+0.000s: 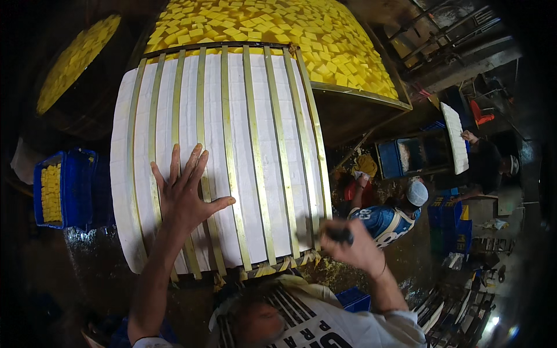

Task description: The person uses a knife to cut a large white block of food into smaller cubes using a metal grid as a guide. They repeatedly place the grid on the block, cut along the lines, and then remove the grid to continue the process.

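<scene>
Before me lies a broad white slab (239, 130), apparently tofu, marked with a faint grid. A rack of long yellowish slats (282, 163) rests over it. My left hand (185, 195) lies on the slab and slats left of centre, fingers spread and holding nothing. At the slab's near right corner my right hand (359, 250) is closed around a dark-handled tool (341, 235). Motion blurs both hand and tool; its working end cannot be made out. Strips of cloth (265, 269) wrap the rack's near bar.
A large vat (361, 92) of yellow blocks in liquid adjoins the slab's far side. A round container of yellow blocks (78, 61) stands far left, above a blue crate (63, 189). One co-worker (387, 222) bends at right; another (491, 156) holds a white board (454, 139).
</scene>
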The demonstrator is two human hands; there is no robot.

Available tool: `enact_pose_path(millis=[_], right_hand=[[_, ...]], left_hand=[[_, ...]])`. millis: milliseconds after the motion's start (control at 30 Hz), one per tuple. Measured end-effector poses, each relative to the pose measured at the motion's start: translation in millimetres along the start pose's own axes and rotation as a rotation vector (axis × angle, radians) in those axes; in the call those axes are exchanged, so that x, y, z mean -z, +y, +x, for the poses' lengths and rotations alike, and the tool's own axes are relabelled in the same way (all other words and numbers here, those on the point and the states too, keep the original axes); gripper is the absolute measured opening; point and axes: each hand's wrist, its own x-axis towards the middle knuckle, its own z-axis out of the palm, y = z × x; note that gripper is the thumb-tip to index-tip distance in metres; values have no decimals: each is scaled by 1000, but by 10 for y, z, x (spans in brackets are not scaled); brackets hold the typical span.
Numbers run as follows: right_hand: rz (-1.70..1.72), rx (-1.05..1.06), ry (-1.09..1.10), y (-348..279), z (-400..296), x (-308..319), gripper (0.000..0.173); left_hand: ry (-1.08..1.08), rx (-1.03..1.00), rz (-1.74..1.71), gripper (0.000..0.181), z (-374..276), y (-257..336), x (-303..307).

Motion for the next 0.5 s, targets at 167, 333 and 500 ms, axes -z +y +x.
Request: enact_pose_path(millis=[167, 333, 500], right_hand=[[189, 112, 153, -333, 336, 386, 15], [-43, 367, 523, -479, 2518, 692, 19], [-287, 338, 539, 172, 3818, 970, 25]], left_hand=[[-16, 25, -68, 103, 60, 36, 54], [16, 26, -67, 102, -11, -21, 137], [11, -12, -111, 103, 140, 143, 45]])
